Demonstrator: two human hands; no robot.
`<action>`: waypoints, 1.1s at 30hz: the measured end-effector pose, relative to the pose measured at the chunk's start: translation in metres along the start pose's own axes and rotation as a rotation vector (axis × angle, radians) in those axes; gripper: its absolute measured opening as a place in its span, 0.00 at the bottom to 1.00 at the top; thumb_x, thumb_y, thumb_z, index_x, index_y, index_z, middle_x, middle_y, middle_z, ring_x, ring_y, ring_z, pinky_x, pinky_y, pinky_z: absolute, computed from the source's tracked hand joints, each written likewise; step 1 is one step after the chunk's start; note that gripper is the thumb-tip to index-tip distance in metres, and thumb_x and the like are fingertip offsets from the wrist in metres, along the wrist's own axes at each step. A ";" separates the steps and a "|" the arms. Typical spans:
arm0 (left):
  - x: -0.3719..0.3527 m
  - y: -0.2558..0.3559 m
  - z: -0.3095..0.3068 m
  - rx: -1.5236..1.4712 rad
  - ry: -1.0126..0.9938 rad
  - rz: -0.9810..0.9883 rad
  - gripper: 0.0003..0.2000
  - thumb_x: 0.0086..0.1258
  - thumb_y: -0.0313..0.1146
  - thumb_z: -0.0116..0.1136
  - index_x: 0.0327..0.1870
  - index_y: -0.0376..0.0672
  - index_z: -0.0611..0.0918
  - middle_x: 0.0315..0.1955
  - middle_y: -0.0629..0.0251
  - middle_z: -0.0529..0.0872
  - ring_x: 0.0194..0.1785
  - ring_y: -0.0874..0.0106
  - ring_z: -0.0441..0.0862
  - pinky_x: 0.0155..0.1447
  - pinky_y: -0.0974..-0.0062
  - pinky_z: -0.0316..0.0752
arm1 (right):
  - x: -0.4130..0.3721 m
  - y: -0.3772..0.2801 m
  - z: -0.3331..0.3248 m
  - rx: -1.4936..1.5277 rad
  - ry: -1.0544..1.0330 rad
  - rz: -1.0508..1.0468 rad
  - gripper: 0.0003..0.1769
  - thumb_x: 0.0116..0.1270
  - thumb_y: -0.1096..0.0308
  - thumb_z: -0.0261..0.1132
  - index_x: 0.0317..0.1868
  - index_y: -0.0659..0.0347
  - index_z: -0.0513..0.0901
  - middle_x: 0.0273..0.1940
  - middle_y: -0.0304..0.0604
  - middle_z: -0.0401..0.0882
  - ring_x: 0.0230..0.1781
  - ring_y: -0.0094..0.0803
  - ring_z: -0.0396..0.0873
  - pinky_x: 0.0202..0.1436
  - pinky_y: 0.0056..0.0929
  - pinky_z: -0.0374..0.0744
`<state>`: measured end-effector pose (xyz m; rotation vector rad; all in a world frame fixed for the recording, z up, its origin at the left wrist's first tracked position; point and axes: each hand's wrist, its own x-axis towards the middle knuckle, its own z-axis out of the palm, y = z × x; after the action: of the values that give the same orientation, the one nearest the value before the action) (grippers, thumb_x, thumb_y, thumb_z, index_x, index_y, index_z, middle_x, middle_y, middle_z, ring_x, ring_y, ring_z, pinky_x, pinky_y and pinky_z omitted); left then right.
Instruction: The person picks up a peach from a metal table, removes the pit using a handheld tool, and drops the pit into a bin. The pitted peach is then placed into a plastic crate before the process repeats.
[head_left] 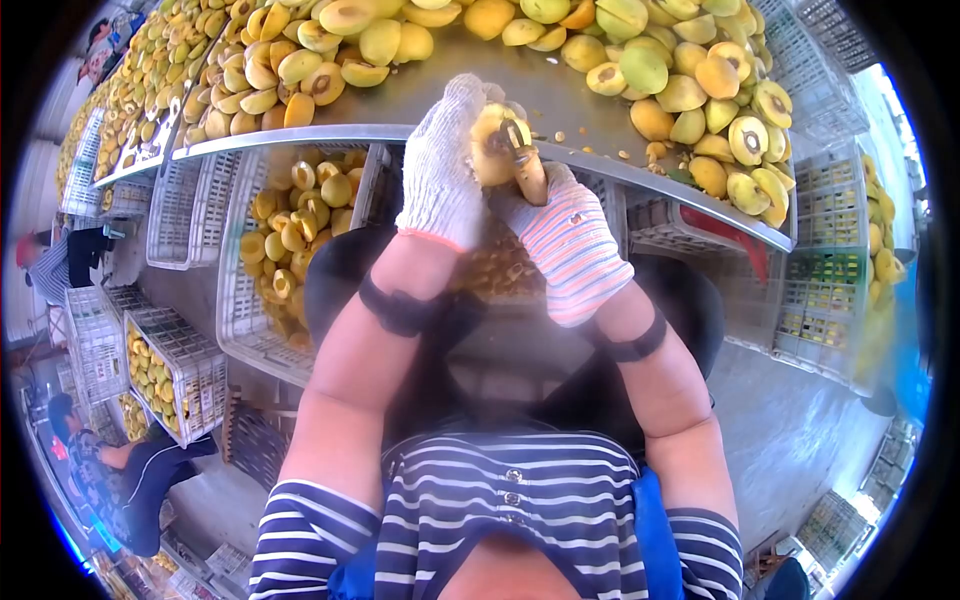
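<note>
Two grips I watch: left hand (443, 165) around fruit (488, 155), right hand (572, 242) on tool (531, 180), which could slip if forced

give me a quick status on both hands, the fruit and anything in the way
Left hand gripping fruit. Right hand holding apparent small tool against it. Nothing visibly blocking; fruit halves heaped on metal table beyond.
</note>
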<state>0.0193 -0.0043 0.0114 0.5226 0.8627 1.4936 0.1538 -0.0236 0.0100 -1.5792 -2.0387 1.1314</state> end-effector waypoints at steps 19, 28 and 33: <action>-0.010 0.005 -0.004 0.405 -0.116 0.207 0.18 0.79 0.42 0.53 0.52 0.33 0.81 0.44 0.57 0.87 0.47 0.68 0.85 0.54 0.71 0.81 | -0.010 0.017 0.000 -0.191 0.073 -0.126 0.16 0.68 0.61 0.65 0.43 0.68 0.76 0.32 0.60 0.82 0.37 0.58 0.81 0.43 0.47 0.79; -0.014 0.019 0.006 0.309 -0.106 -0.006 0.16 0.76 0.39 0.58 0.47 0.31 0.83 0.40 0.56 0.87 0.42 0.69 0.86 0.48 0.73 0.81 | -0.011 0.030 0.007 -0.193 0.013 -0.538 0.13 0.68 0.63 0.63 0.46 0.63 0.82 0.41 0.57 0.79 0.43 0.52 0.80 0.44 0.44 0.79; -0.007 0.016 0.012 0.457 -0.100 -0.063 0.15 0.74 0.38 0.61 0.48 0.31 0.83 0.39 0.58 0.88 0.40 0.71 0.86 0.47 0.75 0.82 | -0.007 0.045 0.030 -0.139 0.116 -0.459 0.16 0.66 0.65 0.69 0.49 0.65 0.81 0.40 0.50 0.83 0.44 0.39 0.83 0.50 0.35 0.81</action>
<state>0.0193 -0.0078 0.0323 0.8893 1.1367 1.2010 0.1657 -0.0386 -0.0411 -1.1108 -2.2770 0.7262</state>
